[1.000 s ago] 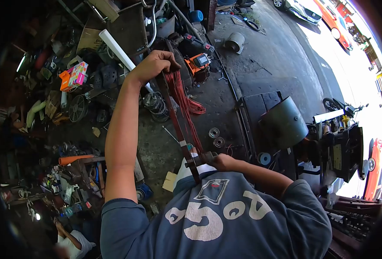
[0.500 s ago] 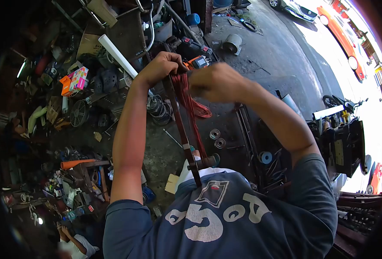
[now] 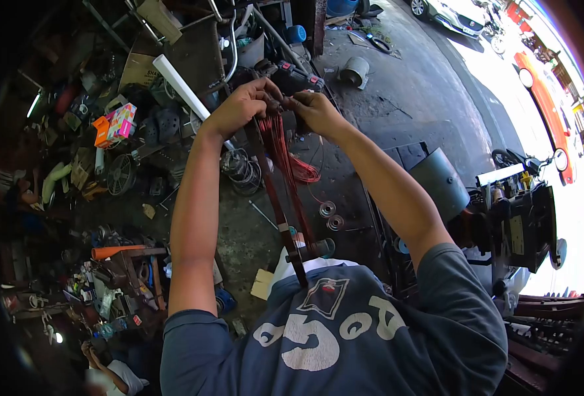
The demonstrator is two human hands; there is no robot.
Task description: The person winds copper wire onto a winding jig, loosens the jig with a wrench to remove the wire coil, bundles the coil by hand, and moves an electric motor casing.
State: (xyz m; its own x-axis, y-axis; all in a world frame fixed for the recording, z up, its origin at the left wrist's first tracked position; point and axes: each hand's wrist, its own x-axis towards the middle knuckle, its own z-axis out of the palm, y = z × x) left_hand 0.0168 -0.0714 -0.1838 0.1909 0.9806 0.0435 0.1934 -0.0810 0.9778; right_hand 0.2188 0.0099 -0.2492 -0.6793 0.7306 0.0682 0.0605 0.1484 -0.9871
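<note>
A long dark bar frame [image 3: 270,181] runs from my chest up to my hands. Red-brown wire [image 3: 283,155] is strung in many strands along its right side, from a peg near my waist to the far end. My left hand [image 3: 247,105] is closed at that far end, on the top of the frame. My right hand [image 3: 313,111] is pinched close beside it, at the top of the wire strands; its fingertips seem to hold a thin wire. A looped red coil [image 3: 304,171] hangs or lies just right of the strands.
Two small metal rings [image 3: 328,210] lie on the floor. A white tube [image 3: 181,84] slants behind my left hand. A dark green metal cylinder [image 3: 439,183] stands at right. Cluttered tools fill the left side, where another person's arms [image 3: 97,362] show at lower left.
My right hand has gone from the near end of the frame up to the far end, beside my left hand. My left hand has stayed at the far end.
</note>
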